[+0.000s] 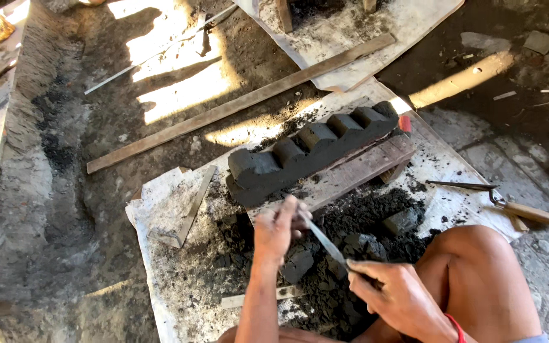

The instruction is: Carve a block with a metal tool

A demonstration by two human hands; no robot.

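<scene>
Thin flat metal blade (325, 242) gripped by right hand (396, 293) at lower centre of frame, fingers closed round handle end. Blade tip pinched by left hand (277, 227) fingers. Dark grey notched clay moulding (309, 152) laid on wooden board (357, 170) at centre, just above hands. Black clay lumps (363, 244) heaped below blade.

Dirt floor (65, 209) carries white sheet (179, 279), long plank (236, 105), trowel (509, 204)

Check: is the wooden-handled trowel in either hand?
No: the trowel lies on the ground, while the right hand and left hand hold a thin blade.
</scene>
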